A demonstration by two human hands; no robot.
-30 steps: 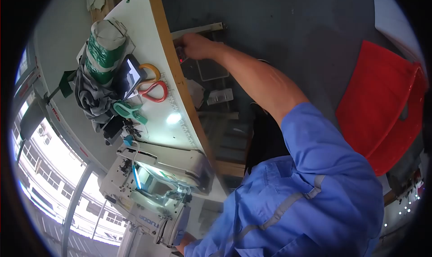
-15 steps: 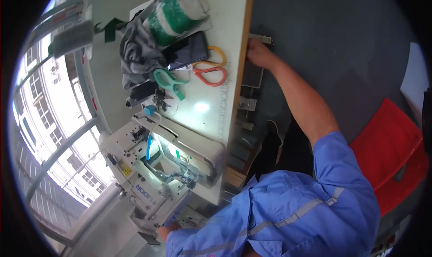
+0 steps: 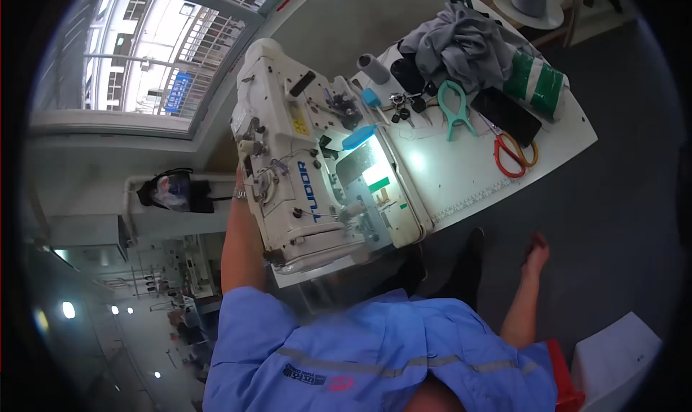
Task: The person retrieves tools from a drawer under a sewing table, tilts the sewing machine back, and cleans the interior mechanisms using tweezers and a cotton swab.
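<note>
My left arm reaches up behind the white sewing machine (image 3: 288,160), with a band (image 3: 240,193) at the wrist. The machine hides the fingers of my left hand (image 3: 240,174), so what it touches cannot be seen. Out past the table's front edge, my right hand (image 3: 537,252) hangs low over the dark floor, its fingers curled in. A small dark patch shows by the fingers, too small to name. Nearest to it on the white table (image 3: 461,174) are scissors with red and orange handles (image 3: 510,156), beside a black phone (image 3: 507,116).
Green clippers (image 3: 454,109), small metal parts (image 3: 407,105), a thread spool (image 3: 373,69), grey cloth (image 3: 461,48) and a green-and-white package (image 3: 535,84) lie on the table. A window (image 3: 158,59) is upper left. A red chair (image 3: 564,376) and white box (image 3: 616,361) stand lower right.
My right hand has come away from beneath the table edge and moved back towards my body. The view has turned, bringing the machine to the middle and the left arm into sight.
</note>
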